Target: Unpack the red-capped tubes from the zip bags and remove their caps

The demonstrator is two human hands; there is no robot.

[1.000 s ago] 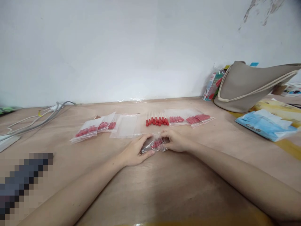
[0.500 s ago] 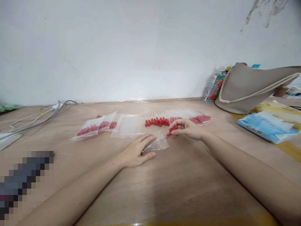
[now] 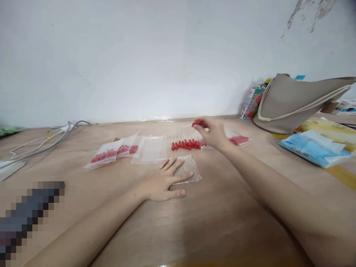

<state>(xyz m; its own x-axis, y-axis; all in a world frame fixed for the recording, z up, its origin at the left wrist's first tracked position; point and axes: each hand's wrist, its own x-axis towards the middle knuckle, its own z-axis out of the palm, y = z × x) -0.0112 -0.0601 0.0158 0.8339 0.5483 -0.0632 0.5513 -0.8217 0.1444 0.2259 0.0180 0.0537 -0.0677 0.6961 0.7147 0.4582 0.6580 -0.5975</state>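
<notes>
My left hand (image 3: 165, 181) lies flat with fingers spread over a clear zip bag (image 3: 189, 167), pressing it to the table. Raised behind the row, my right hand (image 3: 213, 131) is closed on red-bulbed droppers (image 3: 197, 122) with thin clear stems; their exact number is hard to make out. Below it, a row of similar droppers (image 3: 185, 144) lies with red bulbs toward me and stems toward the wall. Flat beside that row are empty-looking zip bags (image 3: 150, 148). Filled bags of red-bulbed droppers (image 3: 104, 154) overlap at the left, and more filled bags (image 3: 239, 139) lie behind my right wrist.
A grey-beige bag (image 3: 294, 104) with cord handles stands at the back right beside a clear plastic package (image 3: 251, 102). A blue tissue pack (image 3: 314, 148) lies in front of it. Cables (image 3: 59, 137) run along the left, and a pixelated dark object (image 3: 30, 215) sits at the near left.
My right hand has lifted the droppers away from the bag's mouth, up and back over the row. My left hand has flattened and spread its fingers, and the bag now lies flat.
</notes>
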